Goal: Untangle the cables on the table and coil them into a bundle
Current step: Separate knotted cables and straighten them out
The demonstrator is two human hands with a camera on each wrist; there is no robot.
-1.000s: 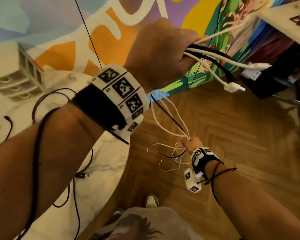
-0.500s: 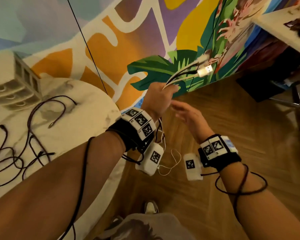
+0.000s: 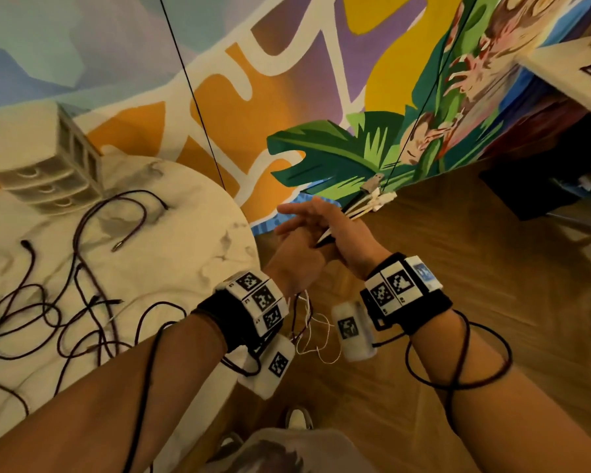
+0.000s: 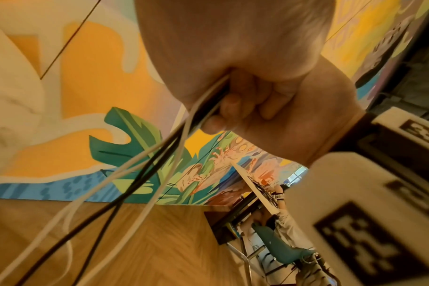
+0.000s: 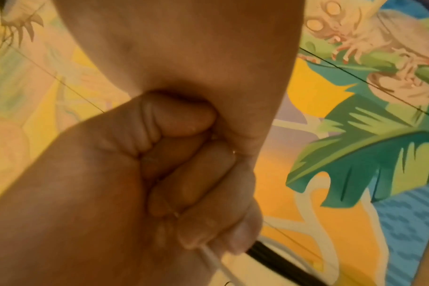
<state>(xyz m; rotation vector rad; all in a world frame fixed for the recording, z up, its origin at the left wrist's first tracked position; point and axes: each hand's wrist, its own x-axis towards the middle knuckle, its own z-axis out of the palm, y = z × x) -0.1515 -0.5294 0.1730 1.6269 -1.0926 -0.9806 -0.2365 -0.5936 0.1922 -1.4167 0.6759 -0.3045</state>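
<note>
- The left hand (image 3: 297, 259) was held out over the wooden floor (image 3: 475, 240), beyond the edge of the marble table (image 3: 185, 254). It was closed as a fist around a small bunch of white and black cables (image 4: 145, 170).
- In the right wrist view its fingers (image 5: 184, 154) were curled tightly, and the cables came out under the fist. I think the firm grip was there to keep the strands together at one place.
- The plug ends (image 3: 377, 199) of this bunch stood out above the fist, close together. Probably they were made even so that the coil could start from one end.
- The loose part of the bunch (image 3: 313, 336) hung down between the two wrists in thin loops and did not touch the table. Hanging free, it can untwist by its own weight.
- The right hand (image 3: 325, 223) lay across the top of the left one, and its fingers (image 3: 287, 213) were stretched almost straight. They did not close on anything that I could see. I could not tell if the thumb touched the cables.
- I judge that the right hand was placed there to take the hanging part and begin winding it.
- Several dark cables (image 3: 79, 254) lay tangled on the table, near a small drawer box (image 3: 48, 172), well apart from both hands. So most of the task was not yet done.
</note>
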